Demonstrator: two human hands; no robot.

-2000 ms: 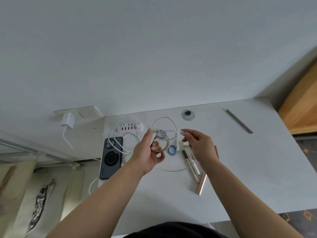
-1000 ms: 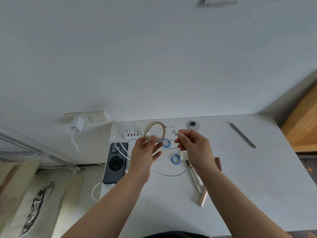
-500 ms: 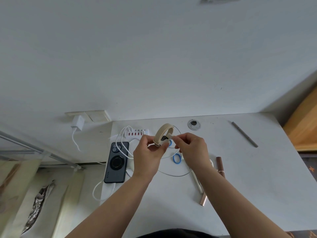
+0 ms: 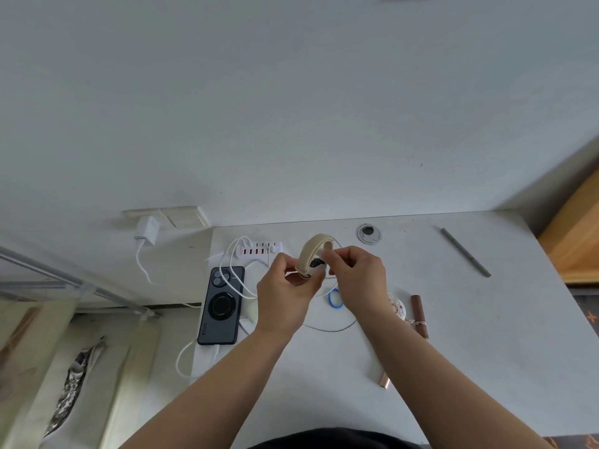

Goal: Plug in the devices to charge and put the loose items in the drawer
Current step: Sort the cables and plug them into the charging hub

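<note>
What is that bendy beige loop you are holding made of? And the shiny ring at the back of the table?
The beige band looks like soft matte rubber or silicone: it curls smoothly and shows no shine, though woven fabric is possible. The ring looks like polished metal or chromed plastic, since it glints silver around a dark hole.

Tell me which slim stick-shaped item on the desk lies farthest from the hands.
The grey pen near the desk's far right corner. The brown tube and the rose-gold stick both lie close beside the right forearm.
</note>
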